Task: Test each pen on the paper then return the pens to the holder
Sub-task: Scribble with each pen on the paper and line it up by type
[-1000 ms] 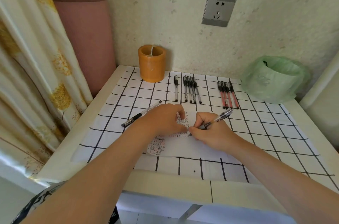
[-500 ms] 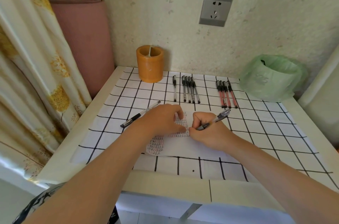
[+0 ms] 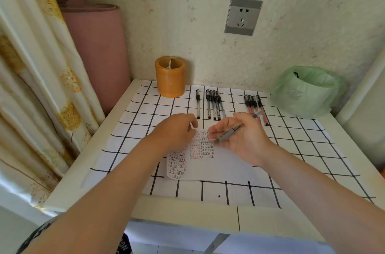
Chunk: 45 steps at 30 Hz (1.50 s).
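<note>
1. The pen [image 3: 229, 134] you are testing is in your right hand [image 3: 243, 139]. The fingers are curled round its grey grip, and its tip points down and left above the written rows.
2. The paper [image 3: 220, 166] lies on the middle of the desk [image 3: 187, 210], under both of your hands. Its left part is filled with short rows of black and red marks.
3. Your left hand [image 3: 177, 130] rests knuckles-up on the paper's far left corner with its fingers curled under. You cannot tell from here whether it grasps anything.
4. Beyond your hands, a single black pen [image 3: 197, 103] lies pointing toward you. Just to its right is a tight row of four black pens [image 3: 214, 105].
5. Further right lie the red pens [image 3: 253, 105], side by side. The back end of the pen you hold crosses in front of them.
6. The orange holder [image 3: 170, 78] stands upright at the desk's far left, against the wall. A divider shows inside it.
7. A white sheet with a black grid [image 3: 145, 128] covers the desk.
8. A green bag [image 3: 304, 91] sits at the far right corner.
9. A wall socket [image 3: 242, 16] is above the pens. A pink roll [image 3: 98, 51] and a curtain [image 3: 31, 66] stand to the left.
</note>
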Available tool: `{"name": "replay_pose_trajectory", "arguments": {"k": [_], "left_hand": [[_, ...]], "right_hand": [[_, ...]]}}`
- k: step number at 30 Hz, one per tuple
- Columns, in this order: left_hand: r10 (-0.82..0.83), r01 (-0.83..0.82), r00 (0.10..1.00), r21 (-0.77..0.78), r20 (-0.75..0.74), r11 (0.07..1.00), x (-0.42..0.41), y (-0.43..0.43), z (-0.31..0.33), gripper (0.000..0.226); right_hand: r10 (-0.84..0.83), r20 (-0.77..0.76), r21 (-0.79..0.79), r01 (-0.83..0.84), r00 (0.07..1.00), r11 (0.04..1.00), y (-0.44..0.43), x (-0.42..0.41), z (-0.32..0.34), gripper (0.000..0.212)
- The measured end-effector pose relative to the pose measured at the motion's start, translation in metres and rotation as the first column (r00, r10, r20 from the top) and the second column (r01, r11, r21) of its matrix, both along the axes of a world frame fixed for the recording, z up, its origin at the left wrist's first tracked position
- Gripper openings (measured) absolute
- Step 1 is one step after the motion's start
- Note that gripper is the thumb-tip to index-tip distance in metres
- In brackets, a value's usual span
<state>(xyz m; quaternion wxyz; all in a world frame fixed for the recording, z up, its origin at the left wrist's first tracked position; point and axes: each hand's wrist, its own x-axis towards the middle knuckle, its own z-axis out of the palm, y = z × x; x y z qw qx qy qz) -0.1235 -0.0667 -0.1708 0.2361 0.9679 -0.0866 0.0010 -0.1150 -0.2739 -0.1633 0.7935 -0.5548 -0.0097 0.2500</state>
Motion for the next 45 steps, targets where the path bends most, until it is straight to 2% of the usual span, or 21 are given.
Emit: {"name": "replay_pose_trajectory", "arguments": {"k": [2, 5, 8, 9, 11, 15, 18, 20, 21, 24, 26, 28, 29, 30, 31, 32, 33, 35, 40, 45], "left_hand": [[0.059, -0.060, 0.997, 0.027, 0.039, 0.998, 0.001, 0.007, 0.001, 0.015], [0.122, -0.125, 0.991, 0.055, 0.059, 0.991, 0.001, 0.018, 0.001, 0.018], [0.157, -0.162, 0.986, 0.089, 0.054, 0.983, -0.002, 0.029, 0.000, 0.018], [0.170, -0.175, 0.984, 0.103, 0.054, 0.979, -0.003, 0.033, 0.000, 0.018], [0.195, -0.200, 0.980, 0.123, 0.048, 0.972, -0.005, 0.039, 0.001, 0.019], [0.229, -0.230, 0.973, 0.142, 0.022, 0.963, -0.010, 0.050, 0.001, 0.023], [0.241, -0.237, 0.971, 0.149, -0.008, 0.960, -0.013, 0.057, 0.000, 0.024], [0.242, -0.232, 0.970, 0.175, -0.038, 0.957, -0.015, 0.062, 0.000, 0.025], [0.243, -0.229, 0.968, 0.186, -0.058, 0.956, -0.016, 0.064, 0.001, 0.025], [0.253, -0.223, 0.962, 0.238, -0.101, 0.945, -0.019, 0.071, 0.003, 0.019], [0.245, -0.210, 0.964, 0.270, -0.103, 0.940, -0.020, 0.073, 0.004, 0.018], [0.239, -0.200, 0.965, 0.287, -0.109, 0.937, -0.020, 0.075, 0.005, 0.020], [0.239, -0.197, 0.965, 0.295, -0.112, 0.935, -0.020, 0.076, 0.005, 0.020], [0.242, -0.199, 0.964, 0.301, -0.112, 0.933, -0.020, 0.078, 0.004, 0.021], [0.248, -0.205, 0.963, 0.302, -0.108, 0.931, -0.019, 0.079, 0.003, 0.021], [0.253, -0.213, 0.962, 0.302, -0.101, 0.929, -0.019, 0.080, 0.002, 0.021], [0.256, -0.219, 0.962, 0.298, -0.093, 0.929, -0.018, 0.081, 0.001, 0.021], [0.259, -0.226, 0.962, 0.289, -0.081, 0.930, -0.017, 0.083, -0.001, 0.022], [0.252, -0.230, 0.965, 0.244, -0.064, 0.942, -0.017, 0.089, 0.001, 0.024], [0.256, -0.248, 0.967, 0.207, -0.014, 0.946, -0.018, 0.086, 0.004, 0.022]], "right_hand": [[-0.036, -0.040, 0.041, 0.037, 0.999, 0.998, 0.006, 0.002, 0.008, 0.026], [-0.028, -0.113, 0.017, 0.030, 0.993, 0.999, 0.015, 0.004, 0.017, 0.011], [0.014, -0.215, 0.074, 0.002, 0.976, 0.997, 0.020, 0.004, 0.024, 0.055], [0.022, -0.246, 0.107, 0.004, 0.969, 0.994, 0.022, 0.004, 0.025, 0.063], [0.023, -0.270, 0.137, 0.015, 0.963, 0.991, 0.025, 0.004, 0.026, 0.064], [0.015, -0.253, 0.100, 0.010, 0.967, 0.995, 0.036, 0.003, 0.028, 0.051], [-0.003, -0.238, 0.069, 0.020, 0.971, 0.997, 0.046, 0.005, 0.029, 0.056], [-0.051, -0.196, -0.001, 0.052, 0.979, 0.999, 0.054, 0.009, 0.029, 0.056], [-0.080, -0.142, -0.069, 0.071, 0.987, 0.995, 0.057, 0.010, 0.030, 0.049], [-0.102, 0.068, -0.213, 0.115, 0.992, 0.970, 0.068, 0.010, 0.031, 0.020], [-0.099, 0.236, -0.297, 0.169, 0.967, 0.940, 0.077, 0.009, 0.034, 0.018], [-0.037, 0.506, -0.458, 0.305, 0.862, 0.835, 0.083, 0.011, 0.035, 0.018], [0.042, 0.663, -0.513, 0.413, 0.748, 0.752, 0.083, 0.015, 0.034, 0.016], [0.166, 0.792, -0.525, 0.518, 0.587, 0.675, 0.082, 0.020, 0.033, 0.014], [0.316, 0.851, -0.521, 0.591, 0.420, 0.616, 0.080, 0.025, 0.033, 0.014], [0.461, 0.840, -0.527, 0.632, 0.287, 0.568, 0.078, 0.031, 0.032, 0.016], [0.572, 0.791, -0.553, 0.651, 0.217, 0.520, 0.077, 0.036, 0.031, 0.018], [0.676, 0.697, -0.625, 0.662, 0.237, 0.413, 0.078, 0.046, 0.026, 0.021], [0.740, 0.572, -0.740, 0.611, 0.353, 0.280, 0.083, 0.068, 0.003, 0.040], [0.833, 0.407, -0.762, 0.643, 0.376, 0.082, 0.085, 0.079, -0.009, 0.046]]}}
